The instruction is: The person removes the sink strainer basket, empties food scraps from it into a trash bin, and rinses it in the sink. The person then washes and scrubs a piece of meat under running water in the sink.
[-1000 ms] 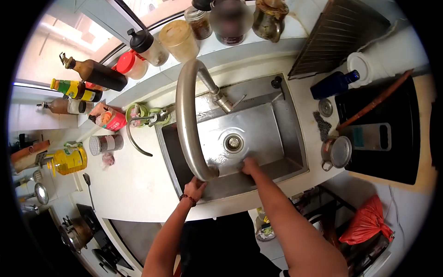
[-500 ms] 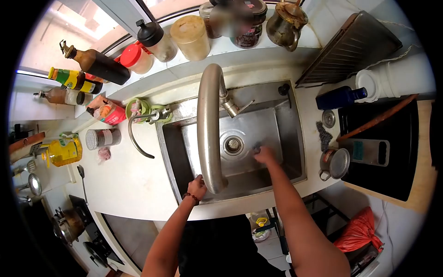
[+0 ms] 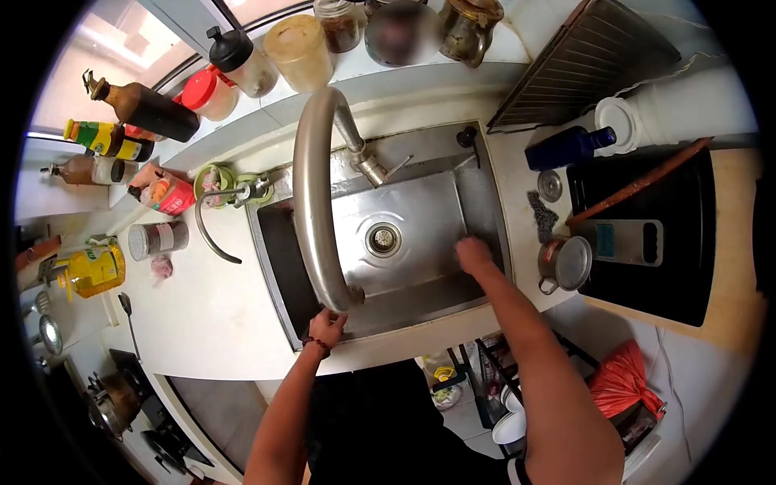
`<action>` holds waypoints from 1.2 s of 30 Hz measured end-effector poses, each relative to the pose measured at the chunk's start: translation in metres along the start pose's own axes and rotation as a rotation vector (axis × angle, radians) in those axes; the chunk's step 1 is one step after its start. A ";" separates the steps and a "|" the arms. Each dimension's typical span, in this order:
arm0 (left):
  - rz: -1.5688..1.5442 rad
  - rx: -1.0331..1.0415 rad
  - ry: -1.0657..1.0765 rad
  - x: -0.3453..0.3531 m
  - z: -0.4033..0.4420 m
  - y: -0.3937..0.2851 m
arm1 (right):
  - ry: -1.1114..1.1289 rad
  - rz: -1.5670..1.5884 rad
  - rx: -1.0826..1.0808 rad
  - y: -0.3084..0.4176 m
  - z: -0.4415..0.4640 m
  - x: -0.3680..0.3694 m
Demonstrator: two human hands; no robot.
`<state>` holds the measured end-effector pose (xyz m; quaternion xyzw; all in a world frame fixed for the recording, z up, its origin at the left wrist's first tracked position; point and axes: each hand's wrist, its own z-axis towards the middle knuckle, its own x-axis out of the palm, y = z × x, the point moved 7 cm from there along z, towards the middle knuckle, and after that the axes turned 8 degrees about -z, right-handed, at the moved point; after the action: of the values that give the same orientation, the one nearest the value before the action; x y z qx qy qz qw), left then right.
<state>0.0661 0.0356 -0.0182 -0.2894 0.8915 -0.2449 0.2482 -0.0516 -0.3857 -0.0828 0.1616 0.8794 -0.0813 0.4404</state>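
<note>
My right hand (image 3: 475,255) is down inside the stainless steel sink (image 3: 416,279), at the right side of its basin. Its fingers are curled, and what they close on is hidden beneath them. My left hand (image 3: 327,326), with a dark beaded bracelet (image 3: 316,346) at the wrist, is at the sink's front left edge, with its fingers bent over the rim. Just above it ends the big curved faucet spout (image 3: 314,194). The drain (image 3: 383,239) shows in the middle of the basin, and no water runs from the spout.
A small curved tap (image 3: 212,230) stands left of the sink. On the right counter are a steel scrubber (image 3: 543,217), a metal mug (image 3: 564,263), a blue bottle (image 3: 566,149) and a black tray (image 3: 687,242). Jars and bottles line the windowsill, including a dark bottle (image 3: 153,109).
My right hand has moved right across the basin, away from the drain; the dark thing seen at its fingers earlier is now hidden. My left hand stays at the rim. The view has shifted right.
</note>
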 end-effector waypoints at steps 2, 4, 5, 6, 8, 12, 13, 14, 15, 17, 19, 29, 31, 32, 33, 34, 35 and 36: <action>-0.046 0.021 -0.051 -0.006 -0.012 0.001 | 0.163 0.021 -0.011 0.003 -0.017 0.023; -0.047 0.035 -0.096 -0.007 -0.022 -0.006 | 0.314 0.038 -0.022 0.026 -0.033 0.040; -0.027 0.055 -0.105 -0.008 -0.025 -0.011 | 0.325 0.007 -0.004 0.038 -0.039 0.042; -0.007 0.077 -0.114 -0.009 -0.028 -0.016 | 0.332 -0.024 0.017 0.050 -0.042 0.042; 0.016 0.132 -0.164 -0.013 -0.042 -0.024 | 0.337 0.135 -0.101 0.089 -0.037 0.047; 0.011 0.161 -0.222 -0.021 -0.055 -0.032 | 0.384 0.266 -0.348 0.219 -0.049 0.023; -0.039 0.177 -0.254 -0.025 -0.056 -0.029 | 0.315 0.308 -0.432 0.258 -0.052 0.017; -0.090 0.187 -0.289 -0.029 -0.059 -0.021 | 0.242 0.462 -0.469 0.289 -0.058 0.000; -0.130 0.187 -0.292 -0.033 -0.055 -0.005 | 0.195 0.604 -0.455 0.310 -0.064 -0.022; -0.141 0.254 -0.359 -0.050 -0.057 0.004 | 0.131 0.899 -0.359 0.334 -0.056 -0.037; -0.253 0.324 -0.408 -0.071 -0.071 -0.006 | 0.110 1.395 -0.153 0.335 -0.062 -0.060; -0.451 0.603 0.021 -0.097 -0.101 -0.124 | -0.344 1.727 -0.036 0.290 -0.150 -0.184; -0.634 0.477 0.085 -0.116 -0.115 -0.141 | -0.389 1.834 0.160 0.276 -0.185 -0.205; -0.629 0.495 0.104 -0.121 -0.112 -0.141 | -0.395 1.944 0.357 0.269 -0.201 -0.205; -0.701 0.373 0.129 -0.126 -0.101 -0.127 | -0.438 2.080 0.278 0.270 -0.208 -0.207; -0.771 0.252 0.153 -0.130 -0.096 -0.119 | -0.467 2.083 0.278 0.273 -0.217 -0.210; -0.773 0.168 0.209 -0.128 -0.093 -0.113 | -0.487 2.070 0.280 0.275 -0.226 -0.213; -0.765 0.178 0.224 -0.129 -0.094 -0.112 | -0.502 2.058 0.285 0.279 -0.233 -0.214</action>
<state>0.1469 0.0657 0.1569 -0.5492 0.7163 -0.4256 0.0646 -0.0070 -0.1039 0.2282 0.8548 0.1865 0.1963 0.4426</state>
